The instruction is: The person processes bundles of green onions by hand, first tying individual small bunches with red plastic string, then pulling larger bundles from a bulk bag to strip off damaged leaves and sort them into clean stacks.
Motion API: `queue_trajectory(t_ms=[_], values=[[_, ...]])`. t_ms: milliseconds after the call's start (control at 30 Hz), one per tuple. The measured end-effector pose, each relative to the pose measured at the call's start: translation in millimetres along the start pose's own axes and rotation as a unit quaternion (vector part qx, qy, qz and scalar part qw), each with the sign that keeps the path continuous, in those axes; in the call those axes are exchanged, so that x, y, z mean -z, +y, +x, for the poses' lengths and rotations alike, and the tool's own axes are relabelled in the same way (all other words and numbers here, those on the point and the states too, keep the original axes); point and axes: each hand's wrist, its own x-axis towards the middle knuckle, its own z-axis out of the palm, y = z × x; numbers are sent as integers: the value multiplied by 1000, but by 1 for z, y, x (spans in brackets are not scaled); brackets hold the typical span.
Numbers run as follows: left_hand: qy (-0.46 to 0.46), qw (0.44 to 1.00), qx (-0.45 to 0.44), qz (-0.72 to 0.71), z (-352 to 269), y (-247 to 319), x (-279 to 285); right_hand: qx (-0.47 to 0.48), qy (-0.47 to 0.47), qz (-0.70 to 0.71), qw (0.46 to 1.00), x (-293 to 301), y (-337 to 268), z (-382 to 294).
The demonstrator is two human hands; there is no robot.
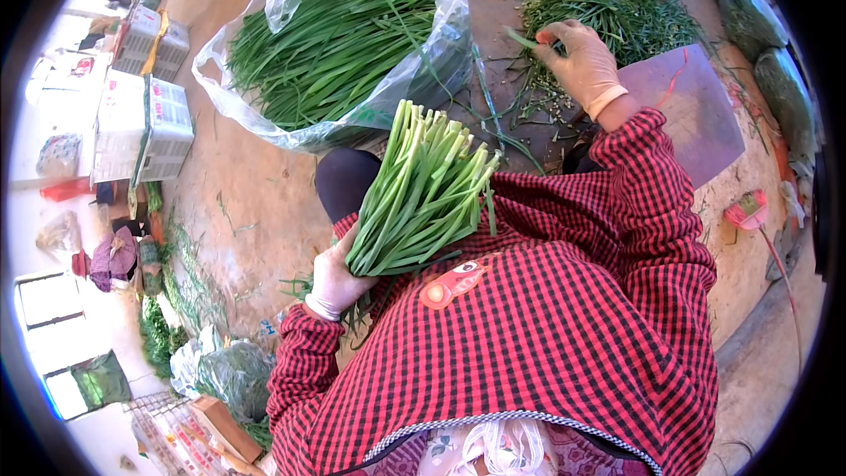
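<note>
My left hand [338, 283], in a thin pale glove, is closed around the leafy end of a bunch of garlic chives [423, 192]. The bunch rests slantwise at my lap, its pale cut stem ends pointing away from me. My gloved right hand [578, 59] is raised to the right of the bunch, apart from it. Between its thumb and fingers it pinches a loose green leaf [521, 38]; something orange shows at a fingertip. Beyond my knees stands an open clear plastic bag [225, 89] full of long garlic chives [344, 46].
A heap of trimmed leaf scraps [621, 13] lies on the floor beyond my right hand, beside a purple-grey flat sheet [687, 112]. White plastic crates [149, 125] stand at left. Stuffed bags [783, 96] line the right side, near a pink broom [750, 210]. A person [114, 258] is far left.
</note>
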Motion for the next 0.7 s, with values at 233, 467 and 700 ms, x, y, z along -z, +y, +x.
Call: queue_trajectory(t_ms=[233,467,700], values=[[18,1000,-13,6,9,21,0,150,-190,427,871,-32,-97,-43],[-92,972,30,-216,9,12,4,79,-165,526,831,-24,-96,-32],[-185,915,62,-354,8,22,21,-7,97,429,898,13,2,21]])
